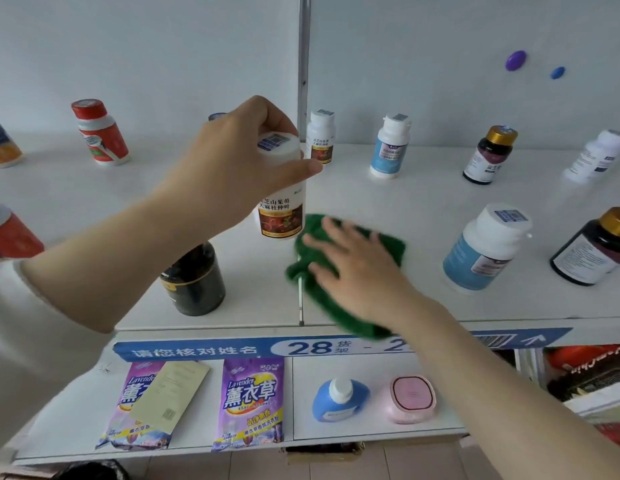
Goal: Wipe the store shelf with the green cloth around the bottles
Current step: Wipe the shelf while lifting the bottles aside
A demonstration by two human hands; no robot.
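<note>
My left hand [232,161] grips a white bottle [282,209] with a red-brown label by its cap, holding it just above the white shelf [422,199]. Right of it, my right hand [357,268] presses flat with spread fingers on the green cloth [322,292], which lies crumpled on the shelf near its front edge. A dark bottle [194,278] stands under my left forearm.
Other bottles stand on the shelf: a blue-labelled one [481,251] and a gold-capped dark one [592,251] at right, several along the back, red ones at left. The lower shelf holds lavender bags [249,403], a blue bottle [339,400] and a pink box [410,398].
</note>
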